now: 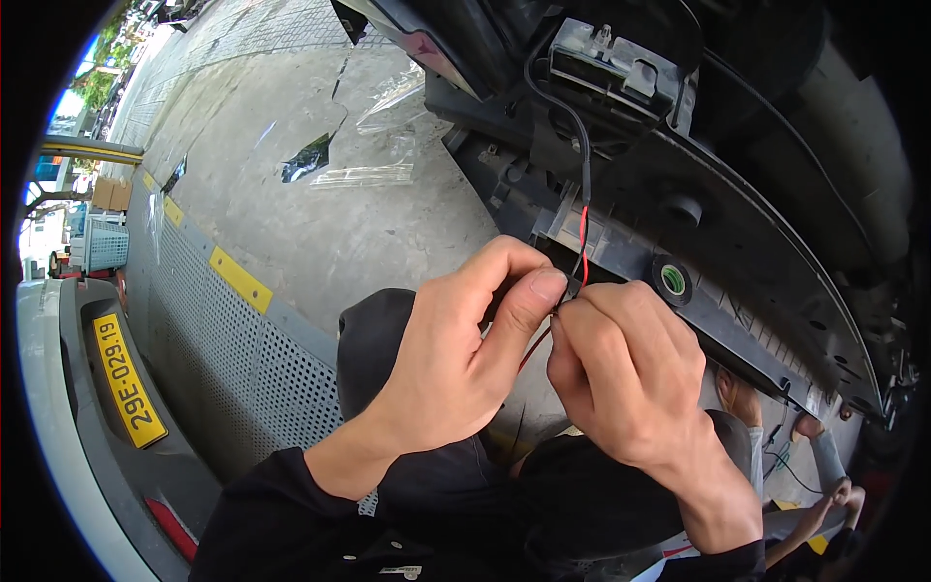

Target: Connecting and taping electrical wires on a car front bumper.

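A black sheathed cable (583,160) hangs down from the black vehicle part and splits into a thin red wire (585,233) and a black one. Both wires run down between my two hands. My left hand (465,339) is closed, its thumb and forefinger pinching the wires from the left. Close against it, my right hand (630,373) is closed too, its fingertips pinching the wires at the same spot. A small dark piece shows between the fingertips; I cannot tell whether it is tape. Below the pinch, a dark red wire (534,349) slants down to the left.
A roll of black tape with a green core (672,280) rests on the black bumper-like part (756,262) at right. Clear plastic wrappers (367,175) lie on the concrete floor. A parked car (73,388) stands at left. Another person's hands (824,504) and feet show at lower right.
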A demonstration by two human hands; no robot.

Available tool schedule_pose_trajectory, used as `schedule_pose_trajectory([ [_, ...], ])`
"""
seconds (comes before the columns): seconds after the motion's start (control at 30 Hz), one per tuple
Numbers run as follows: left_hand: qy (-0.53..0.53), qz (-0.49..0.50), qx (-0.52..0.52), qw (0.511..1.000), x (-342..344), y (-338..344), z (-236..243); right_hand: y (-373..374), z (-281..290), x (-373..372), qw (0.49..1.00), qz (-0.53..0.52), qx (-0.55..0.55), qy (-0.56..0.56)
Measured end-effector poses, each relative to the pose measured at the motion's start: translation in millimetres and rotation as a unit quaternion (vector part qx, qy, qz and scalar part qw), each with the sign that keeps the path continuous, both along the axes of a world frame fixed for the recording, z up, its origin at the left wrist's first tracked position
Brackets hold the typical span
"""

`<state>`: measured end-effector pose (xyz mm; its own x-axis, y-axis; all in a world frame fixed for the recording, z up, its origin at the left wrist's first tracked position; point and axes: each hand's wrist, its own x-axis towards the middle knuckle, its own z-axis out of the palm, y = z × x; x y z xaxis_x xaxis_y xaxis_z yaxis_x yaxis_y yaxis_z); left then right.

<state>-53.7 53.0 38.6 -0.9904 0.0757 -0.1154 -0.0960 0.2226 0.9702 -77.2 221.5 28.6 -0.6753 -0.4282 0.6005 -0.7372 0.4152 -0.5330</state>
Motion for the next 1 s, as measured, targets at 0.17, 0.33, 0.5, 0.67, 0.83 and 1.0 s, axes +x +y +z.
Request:
schedule_pose_trajectory([
  [0.17, 0.012, 0.042, 0.058, 0.997, 1, 0, -5, 2, 1, 5, 0.999, -0.019, 0.017, -0.040],
  [0.33, 0.028, 0.047, 0.072, 0.996, 0, 0, -7, 7, 23, 5, 0.844, -0.017, -0.177, -0.507],
  [0.5, 0.021, 0.033, 0.077, 0.996, 3, -2, -5, 1, 33, 4, 0.700, 0.012, -0.277, -0.658],
  [0.67, -0.004, 0.044, 0.133, 0.990, 10, -3, 1, 1, 17, 5, 0.778, 0.024, -0.284, -0.561],
  [0.83, 0.040, 0.046, 0.004, 0.998, 5, -11, -6, -14, -2, 8, 0.963, -0.058, -0.176, -0.197],
  [1.0, 0.052, 0.024, -0.028, 0.998, -5, -27, -36, -13, -2, -3, 0.975, -0.059, -0.071, -0.201],
])
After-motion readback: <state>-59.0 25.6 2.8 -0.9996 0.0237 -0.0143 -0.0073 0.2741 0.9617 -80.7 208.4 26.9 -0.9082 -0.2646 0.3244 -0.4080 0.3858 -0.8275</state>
